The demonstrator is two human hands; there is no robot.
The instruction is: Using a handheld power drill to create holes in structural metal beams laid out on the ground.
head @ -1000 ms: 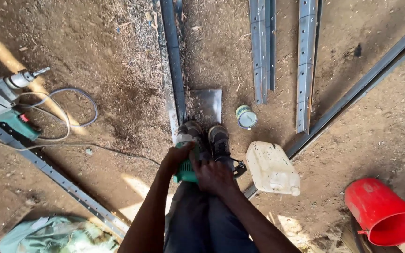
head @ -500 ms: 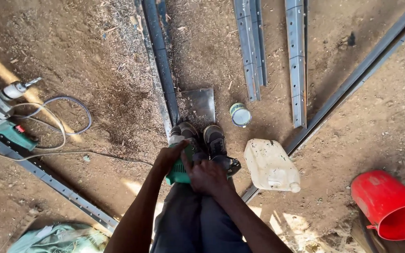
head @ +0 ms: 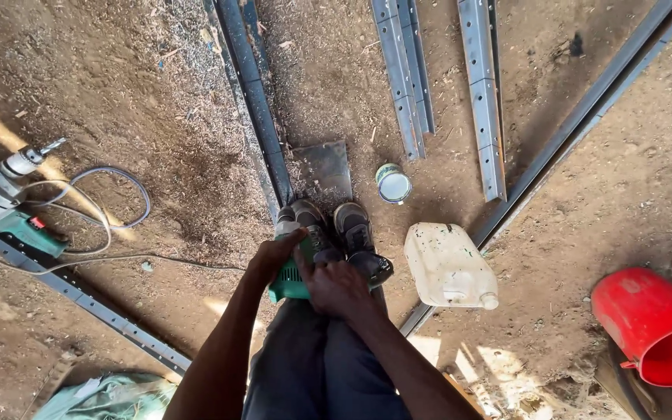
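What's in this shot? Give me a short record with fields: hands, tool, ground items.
left hand: grips the green tool from its left side
right hand: on top of the tool
shoes: beside a flat metal plate
near feet: small tin, white jug lying on its side
right edge: red bucket, tipped over
left edge: drill with looped cable
ground: dirt, steel rails

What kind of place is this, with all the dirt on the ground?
Probably an outdoor metal workshop or building site. Long steel rails lie on bare earth, an electric drill with its cable rests nearby, and both hands, left hand and right hand, hold a green power tool.
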